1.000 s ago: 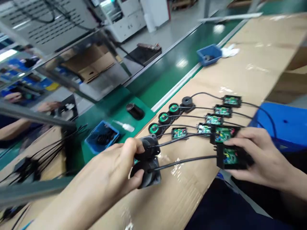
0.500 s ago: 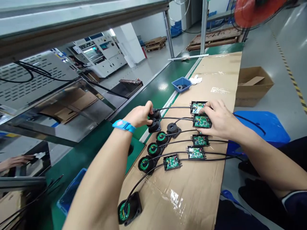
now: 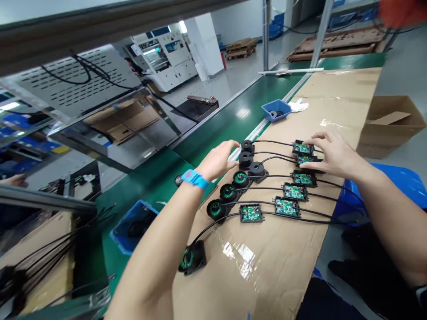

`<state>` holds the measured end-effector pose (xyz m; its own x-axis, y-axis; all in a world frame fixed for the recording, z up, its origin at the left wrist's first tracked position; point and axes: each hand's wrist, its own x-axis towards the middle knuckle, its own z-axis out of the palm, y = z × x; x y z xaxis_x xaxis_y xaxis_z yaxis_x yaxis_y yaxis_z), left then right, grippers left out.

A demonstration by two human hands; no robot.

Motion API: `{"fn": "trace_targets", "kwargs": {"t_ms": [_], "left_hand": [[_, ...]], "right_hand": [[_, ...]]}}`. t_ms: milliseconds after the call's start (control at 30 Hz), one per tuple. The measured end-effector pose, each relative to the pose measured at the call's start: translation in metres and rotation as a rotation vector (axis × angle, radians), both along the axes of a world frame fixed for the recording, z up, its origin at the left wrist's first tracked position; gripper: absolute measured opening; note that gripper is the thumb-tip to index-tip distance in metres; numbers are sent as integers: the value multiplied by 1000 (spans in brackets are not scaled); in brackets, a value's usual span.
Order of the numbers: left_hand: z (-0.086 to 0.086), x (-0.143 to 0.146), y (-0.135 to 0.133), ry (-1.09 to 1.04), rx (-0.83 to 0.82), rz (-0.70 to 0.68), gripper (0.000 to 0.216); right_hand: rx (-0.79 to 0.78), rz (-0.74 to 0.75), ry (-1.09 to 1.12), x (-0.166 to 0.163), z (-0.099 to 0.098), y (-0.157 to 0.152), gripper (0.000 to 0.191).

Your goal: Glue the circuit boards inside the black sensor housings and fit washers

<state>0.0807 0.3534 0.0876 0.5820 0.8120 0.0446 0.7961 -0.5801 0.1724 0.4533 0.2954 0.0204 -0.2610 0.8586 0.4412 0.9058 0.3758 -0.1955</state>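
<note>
My left hand point(image 3: 220, 159), with a blue wristband point(image 3: 195, 178), has thumb and forefinger apart just left of two black round housings point(image 3: 246, 159). Over the far circuit boards is my right hand point(image 3: 336, 153), its thumb and fingers spread around two green boards in black open cases point(image 3: 303, 147); whether it touches them I cannot tell. Black cables link housings and boards. Nearer me lie several more housings, some showing green round boards point(image 3: 227, 192), and more cased boards point(image 3: 287, 207). A separate housing point(image 3: 194, 258) with a cable sits close to my left forearm.
Brown cardboard point(image 3: 276, 266) covers the bench beside a green belt surface point(image 3: 200, 142). A blue bin point(image 3: 276, 110) with black parts stands at the back, white gloves point(image 3: 298, 105) beside it. Another blue bin point(image 3: 133, 226) is at left. A cardboard box point(image 3: 390, 129) stands right.
My left fingers have come away from the two far housings. My right hand has lifted slightly and opened over the boards. The camera view has shifted, moving the bench rightward in the picture.
</note>
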Motion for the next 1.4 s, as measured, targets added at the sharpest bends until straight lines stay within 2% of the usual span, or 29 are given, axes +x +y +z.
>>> {"fn": "trace_targets", "kwargs": {"t_ms": [67,167,233,300,367,433,500,567,633,700,767,833,867,900,933,1000,1133,1267,1333,1400], "left_hand": [[19,-36,-46,-24,16,47,46],[45,-95,-131,-14,22,172,36],[56,-133,-194,27,53,316,37],[58,-167,-259,72,79,533,40],[52,-193,-325,91,85,792,42],[39,-209,-389,55,76,1066,42],[19,-214,-448,48,57,1239,41],[-3,-212,-496,24,28,1368,39],[-26,-207,-532,-31,3,1473,39],[-46,-204,-556,-105,-14,1553,43],[-63,-202,-570,-180,-34,1605,50],[-75,-198,-579,-259,-75,1623,58],[-79,-196,-583,-301,-100,1621,61],[-81,-193,-587,-346,-127,1614,64],[-83,-190,-592,-392,-153,1605,65],[-85,-184,-601,-480,-197,1591,66],[-84,-175,-619,-619,-259,1544,71],[-81,-175,-632,-615,-276,1467,65],[-80,-187,-633,-567,-242,1437,60],[-80,-212,-625,-499,-164,1425,57]], "right_hand": [[39,70,30,-21,5,-19,73],[114,295,69,-64,12,-54,47],[160,445,92,-92,11,-75,35],[155,567,125,-118,4,-94,31],[96,688,161,-141,-6,-114,28],[0,825,195,-163,-14,-136,23],[-140,968,248,-185,-19,-161,20],[-361,1102,327,-206,-20,-189,20],[-669,1192,392,-228,-20,-217,17],[-1061,1215,419,-249,-25,-245,20],[-1535,1205,436,-269,-34,-273,33],[-2026,1168,435,-289,-48,-303,58],[-2200,1127,418,-299,-55,-318,74],[-2306,1057,407,-310,-61,-333,88],[-2352,1003,401,-320,-66,-349,98],[-2374,908,419,-341,-71,-379,105],[-2373,715,523,-382,-69,-433,84],[-2335,610,620,-407,-68,-468,67],[-2311,594,665,-411,-69,-477,59],[-2281,612,716,-408,-70,-478,58]]}}
